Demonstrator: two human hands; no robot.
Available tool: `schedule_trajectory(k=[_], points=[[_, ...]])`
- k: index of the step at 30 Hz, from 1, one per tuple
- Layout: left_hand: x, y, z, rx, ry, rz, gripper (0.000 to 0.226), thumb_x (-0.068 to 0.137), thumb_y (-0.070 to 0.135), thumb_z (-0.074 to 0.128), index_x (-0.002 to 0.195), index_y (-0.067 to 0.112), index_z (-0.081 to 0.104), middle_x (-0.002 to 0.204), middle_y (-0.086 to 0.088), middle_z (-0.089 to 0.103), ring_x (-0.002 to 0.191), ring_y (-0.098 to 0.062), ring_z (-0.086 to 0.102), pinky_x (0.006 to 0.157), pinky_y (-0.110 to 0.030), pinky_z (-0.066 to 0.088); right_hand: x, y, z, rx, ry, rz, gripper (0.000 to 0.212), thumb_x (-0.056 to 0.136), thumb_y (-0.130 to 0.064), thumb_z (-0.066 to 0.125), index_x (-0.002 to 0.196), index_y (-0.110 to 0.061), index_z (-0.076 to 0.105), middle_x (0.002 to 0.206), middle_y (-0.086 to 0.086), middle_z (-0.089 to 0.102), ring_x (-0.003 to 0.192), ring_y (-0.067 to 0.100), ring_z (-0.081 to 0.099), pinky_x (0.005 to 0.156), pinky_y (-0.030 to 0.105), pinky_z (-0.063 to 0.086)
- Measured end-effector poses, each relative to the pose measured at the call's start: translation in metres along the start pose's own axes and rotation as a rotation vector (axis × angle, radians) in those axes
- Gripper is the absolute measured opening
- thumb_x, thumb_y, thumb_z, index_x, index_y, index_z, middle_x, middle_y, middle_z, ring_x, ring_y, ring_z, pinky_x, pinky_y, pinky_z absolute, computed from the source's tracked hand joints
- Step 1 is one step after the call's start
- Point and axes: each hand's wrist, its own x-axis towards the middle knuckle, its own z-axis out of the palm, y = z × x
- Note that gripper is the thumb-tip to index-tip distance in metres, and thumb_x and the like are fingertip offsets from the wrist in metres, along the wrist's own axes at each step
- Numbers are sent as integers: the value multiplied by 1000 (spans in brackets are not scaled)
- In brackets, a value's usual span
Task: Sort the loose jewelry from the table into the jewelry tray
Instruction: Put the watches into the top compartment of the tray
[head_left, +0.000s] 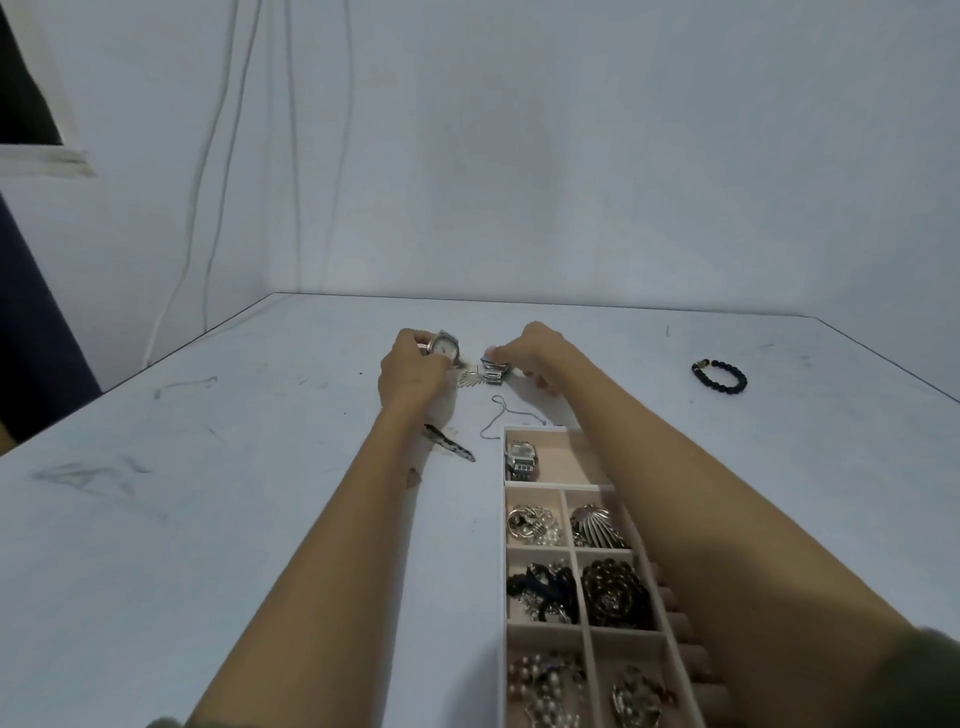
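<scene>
My left hand (410, 369) grips a silver watch (444, 347) by its round face, just above the table. My right hand (530, 351) pinches the watch's metal band (493, 372) at its other end. A silver fan-shaped piece (467, 378) lies between the two hands. Nearer to me a thin silver chain (501, 415) lies loose, and a dark hair clip (451, 443) lies beside my left forearm. The beige jewelry tray (505, 577) stands under my right forearm. Its top compartment holds another silver watch (521, 460), and lower compartments hold brooches, beads and dark necklaces.
A dark beaded bracelet (719, 375) lies far right on the white table (208, 519). A small brown piece (413, 476) sits by my left forearm. Cables hang down the wall at the back left. The table's left edge runs diagonally.
</scene>
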Motion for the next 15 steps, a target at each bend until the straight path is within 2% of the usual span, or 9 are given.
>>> schedule_trajectory(k=[4,5,8,11,13,15], points=[[1,4,-5,-149,35,-69,32,87,11,61,118,14,54,112,-2,54,90,-19,50,73,-28,42,7,-5,5,-28,20,12,37,84,-28,68,69,-14,38,97,8,53,89,29,51,73,34,41],[1,4,-6,-178,37,-87,33,86,11,61,118,13,53,111,-2,54,90,-19,51,71,-27,41,8,-6,5,-13,14,16,37,82,-25,70,69,-14,38,95,8,53,89,29,51,73,34,41],[5,4,-10,-268,37,-138,35,83,10,64,117,13,54,115,-5,57,94,-21,54,74,-29,40,5,-9,2,54,-23,24,34,75,-18,75,70,-12,42,80,6,51,82,29,51,69,34,41],[8,5,-15,-349,35,-188,36,81,11,65,116,12,56,112,-6,60,91,-20,54,75,-30,41,5,-7,0,134,-21,34,25,69,-4,72,64,-8,48,70,10,51,69,29,52,58,31,40],[8,6,-18,-394,22,-206,30,81,9,66,109,13,56,105,-7,60,80,-17,54,68,-27,42,4,-4,-3,242,-19,50,23,69,5,67,63,-5,48,67,12,52,63,29,53,53,29,41],[7,8,-21,-440,6,-219,29,81,6,65,106,15,53,102,-7,59,75,-16,55,60,-24,41,3,0,-10,328,-24,63,21,73,7,67,69,-3,49,73,14,53,65,28,54,54,30,44]])
